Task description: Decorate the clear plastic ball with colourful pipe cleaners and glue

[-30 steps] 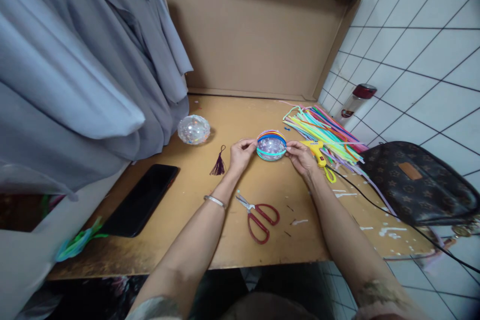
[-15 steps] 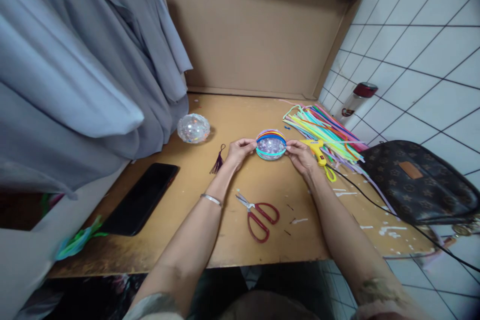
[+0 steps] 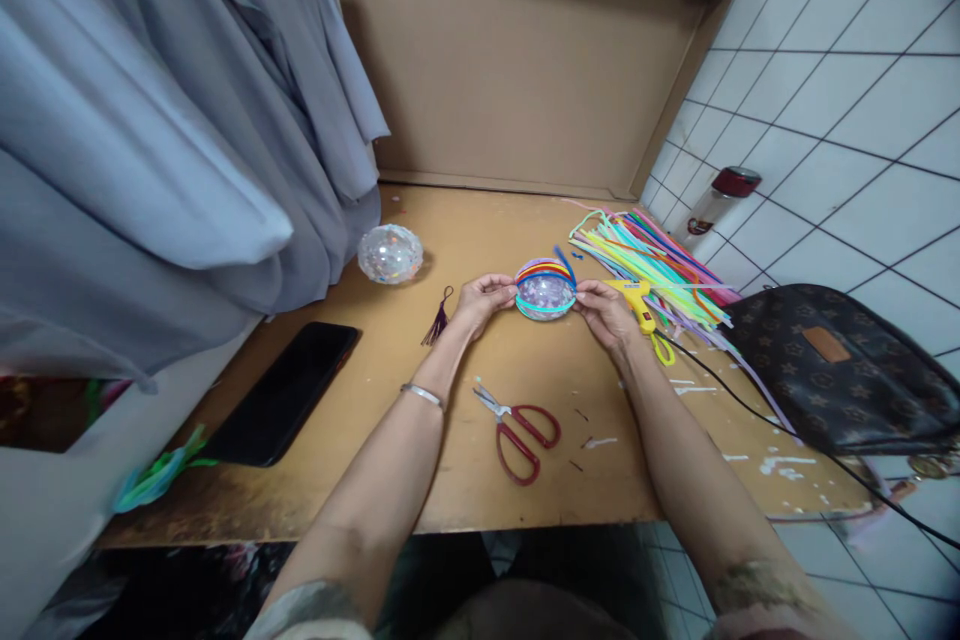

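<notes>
Between my hands is a clear ball (image 3: 546, 294) wrapped with coloured pipe cleaners in purple, red, yellow, blue and turquoise. My left hand (image 3: 484, 304) pinches its left side, thumb and fingers together. On the right side my right hand (image 3: 602, 309) also pinches it. A blue pipe cleaner end (image 3: 564, 261) sticks up from the ball's upper right. Scissors with red handles (image 3: 519, 432) lie on the table below the ball. A dark tassel (image 3: 437, 318) is close to my left hand, and a yellow glue gun (image 3: 636, 300) lies just beyond my right hand.
A second clear ball (image 3: 390, 254) sits by the grey cloth (image 3: 247, 120). A black phone (image 3: 283, 395) lies at left. Bundled pipe cleaners (image 3: 645, 260), a lidded jar (image 3: 724, 200) and a brown bag (image 3: 840, 370) are at right. Cardboard (image 3: 510, 60) stands behind.
A blue strand's end now rises from the ball's upper right; earlier it was not showing there. Both hands keep their pinch on the ball. The view has shifted slightly.
</notes>
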`<action>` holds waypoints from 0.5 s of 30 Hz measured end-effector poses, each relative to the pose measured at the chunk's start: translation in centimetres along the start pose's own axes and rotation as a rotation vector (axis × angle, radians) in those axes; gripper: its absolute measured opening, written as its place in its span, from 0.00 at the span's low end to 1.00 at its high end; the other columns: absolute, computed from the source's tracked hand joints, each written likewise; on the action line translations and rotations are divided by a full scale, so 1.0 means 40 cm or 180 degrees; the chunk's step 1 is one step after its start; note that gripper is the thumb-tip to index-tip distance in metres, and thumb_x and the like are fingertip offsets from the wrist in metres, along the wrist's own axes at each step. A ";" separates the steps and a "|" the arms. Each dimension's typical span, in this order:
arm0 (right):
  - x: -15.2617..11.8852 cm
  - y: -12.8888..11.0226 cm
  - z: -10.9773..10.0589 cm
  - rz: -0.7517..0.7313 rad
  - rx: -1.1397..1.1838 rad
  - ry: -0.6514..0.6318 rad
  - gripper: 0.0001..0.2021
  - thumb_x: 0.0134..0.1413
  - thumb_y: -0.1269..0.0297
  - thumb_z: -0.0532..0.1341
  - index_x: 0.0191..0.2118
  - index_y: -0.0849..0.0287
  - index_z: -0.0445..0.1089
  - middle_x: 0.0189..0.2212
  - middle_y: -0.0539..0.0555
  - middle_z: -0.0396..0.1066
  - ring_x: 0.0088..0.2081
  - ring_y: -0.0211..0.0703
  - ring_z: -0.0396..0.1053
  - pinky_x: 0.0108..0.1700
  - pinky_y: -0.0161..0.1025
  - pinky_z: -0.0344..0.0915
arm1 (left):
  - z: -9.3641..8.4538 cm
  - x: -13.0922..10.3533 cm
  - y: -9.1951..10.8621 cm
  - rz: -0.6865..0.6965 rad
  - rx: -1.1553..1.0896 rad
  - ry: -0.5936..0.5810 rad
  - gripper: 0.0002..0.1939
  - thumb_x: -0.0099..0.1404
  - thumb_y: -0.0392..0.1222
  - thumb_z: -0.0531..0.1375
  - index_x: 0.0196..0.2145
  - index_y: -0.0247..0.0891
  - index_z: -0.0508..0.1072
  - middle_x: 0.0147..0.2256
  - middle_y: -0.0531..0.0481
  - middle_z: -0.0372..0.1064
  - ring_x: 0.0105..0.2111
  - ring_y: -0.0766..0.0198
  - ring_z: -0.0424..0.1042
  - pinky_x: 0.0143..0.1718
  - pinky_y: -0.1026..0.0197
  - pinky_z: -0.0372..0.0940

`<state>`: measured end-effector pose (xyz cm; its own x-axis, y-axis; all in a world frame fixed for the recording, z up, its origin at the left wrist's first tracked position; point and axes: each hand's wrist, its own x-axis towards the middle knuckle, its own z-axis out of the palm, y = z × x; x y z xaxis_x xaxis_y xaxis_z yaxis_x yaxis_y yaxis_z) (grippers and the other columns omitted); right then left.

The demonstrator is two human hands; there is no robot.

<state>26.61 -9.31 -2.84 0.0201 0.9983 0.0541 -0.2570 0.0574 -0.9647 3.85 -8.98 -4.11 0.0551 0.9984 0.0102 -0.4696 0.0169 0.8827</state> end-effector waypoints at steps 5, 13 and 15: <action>0.001 -0.001 -0.002 -0.0013 -0.0060 -0.0012 0.13 0.24 0.65 0.74 0.24 0.53 0.74 0.29 0.48 0.74 0.28 0.36 0.65 0.33 0.38 0.64 | 0.003 -0.002 0.006 0.0140 0.0155 -0.0141 0.24 0.40 0.49 0.75 0.32 0.35 0.73 0.28 0.52 0.73 0.26 0.69 0.71 0.33 0.62 0.70; -0.002 -0.006 0.005 -0.0038 -0.0053 -0.0057 0.11 0.25 0.66 0.73 0.23 0.54 0.74 0.29 0.48 0.73 0.28 0.35 0.64 0.33 0.38 0.62 | 0.015 -0.025 0.050 0.0727 0.1126 -0.0282 0.35 0.50 0.76 0.60 0.35 0.39 0.69 0.28 0.49 0.70 0.24 0.63 0.72 0.26 0.59 0.68; -0.005 -0.009 0.009 -0.0036 -0.0034 -0.0044 0.11 0.24 0.66 0.73 0.22 0.54 0.74 0.30 0.48 0.74 0.29 0.35 0.64 0.33 0.37 0.62 | 0.018 -0.027 0.057 0.0802 0.1436 -0.0269 0.36 0.51 0.78 0.57 0.35 0.39 0.69 0.27 0.49 0.70 0.23 0.61 0.71 0.26 0.58 0.67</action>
<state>26.37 -9.51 -2.40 0.0096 0.9976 0.0684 -0.2465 0.0687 -0.9667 3.37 -10.07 -1.76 0.0692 0.9604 0.2698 -0.0521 -0.2666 0.9624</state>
